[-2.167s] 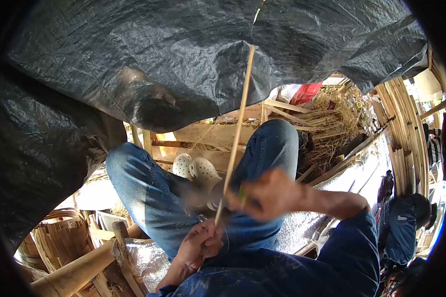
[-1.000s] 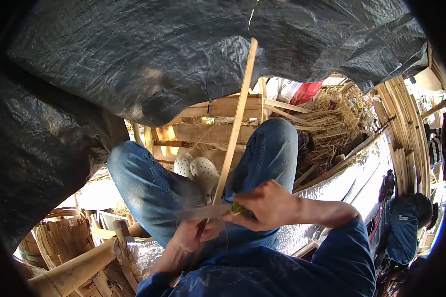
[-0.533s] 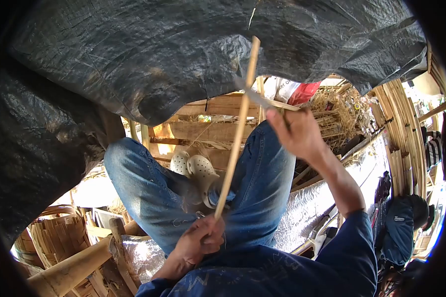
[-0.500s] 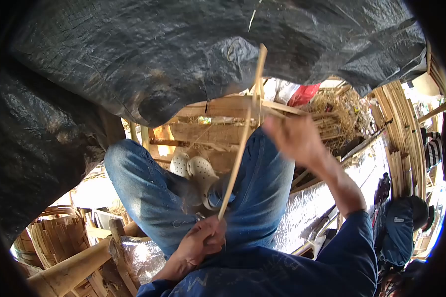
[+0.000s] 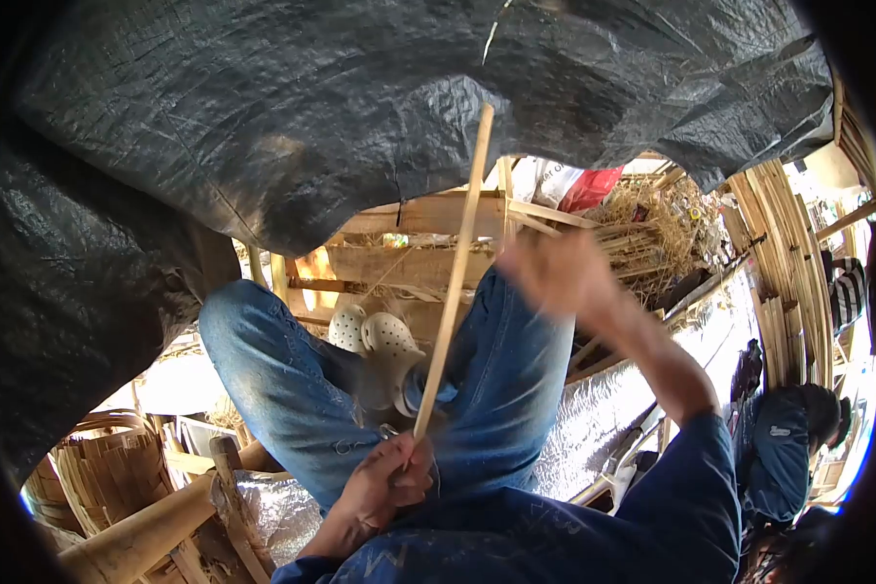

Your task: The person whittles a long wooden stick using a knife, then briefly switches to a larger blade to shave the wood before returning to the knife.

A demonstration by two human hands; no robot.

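Note:
A long, thin bamboo strip (image 5: 455, 282) rises at a slant from my lap, its far end in front of the black sheet. My left hand (image 5: 384, 484) is closed round its lower end, close to my belly. My right hand (image 5: 560, 265), smeared by motion, is over my right knee and to the right of the strip. Its fingers and anything in them cannot be made out. Below the strip are my legs in blue jeans (image 5: 282, 380) and a pair of pale clogs (image 5: 391, 341).
A black plastic sheet (image 5: 263, 127) hangs low across the top and left. Bundled bamboo slats (image 5: 784, 263) stand at right, near a dark bag (image 5: 784, 453). A woven basket (image 5: 117, 472) and a bamboo pole (image 5: 141, 530) are at lower left. Dry straw (image 5: 667, 234) lies beyond my right hand.
The strip's far end has swung to the left and a little down. My right hand has moved slightly left, while my left hand keeps its hold with a small shift left.

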